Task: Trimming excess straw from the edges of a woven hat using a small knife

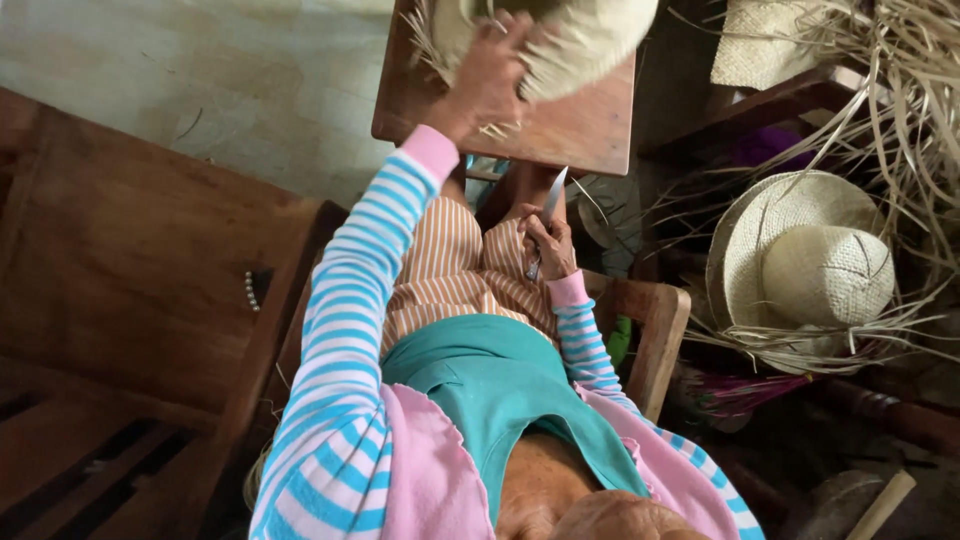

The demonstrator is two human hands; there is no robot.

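A pale, unfinished woven straw hat (560, 40) with loose strand ends is seen at the top centre of the frame, over a small brown wooden desk (570, 130). It is judged light, pliable and easily crushed, best taken at the brim. The left hand (490, 75) is raised with the arm extended, fingers closed on the hat. The right hand (548, 245), resting on the lap, is closed around a thin metal blade (550, 200). A finished straw hat (800, 260) lies at the right.

Home hat-weaving workshop, finished straw hat (800, 262), loose straw strands (900, 110), wooden stool (560, 125)
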